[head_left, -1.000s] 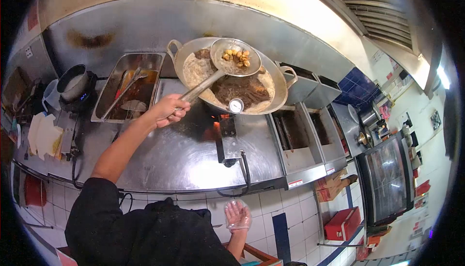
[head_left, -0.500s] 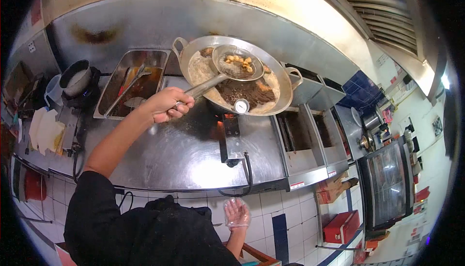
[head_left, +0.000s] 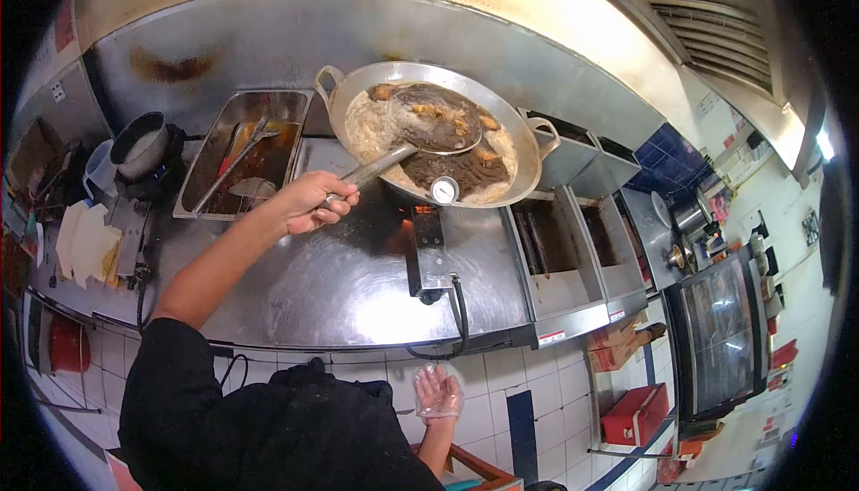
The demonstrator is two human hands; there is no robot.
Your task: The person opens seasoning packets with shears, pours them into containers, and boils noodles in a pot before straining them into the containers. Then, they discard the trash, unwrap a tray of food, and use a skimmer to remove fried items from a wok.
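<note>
My left hand [head_left: 320,202] is wrapped round the metal handle of a round strainer [head_left: 380,165]. The strainer's bowl is lowered into foaming, bubbling oil in a wide two-handled metal wok [head_left: 540,169], with yellowish food pieces [head_left: 438,115] in and around it. A round dial thermometer [head_left: 444,190] sits at the wok's near edge. My right hand [head_left: 438,393], in a clear plastic glove, hangs low in front of the counter, palm up with fingers apart, holding nothing.
Left of the wok stands a metal tray [head_left: 183,202] with tongs [head_left: 234,167] in dark orange liquid. Further left is a small black pot [head_left: 143,149]. A burner control box [head_left: 431,258] with a hose is below the wok. Metal wells [head_left: 548,249] lie to the right.
The strainer's bowl has gone down from above the oil into it, and its food pieces now sit partly in the bubbling oil. My right hand has hardly moved.
</note>
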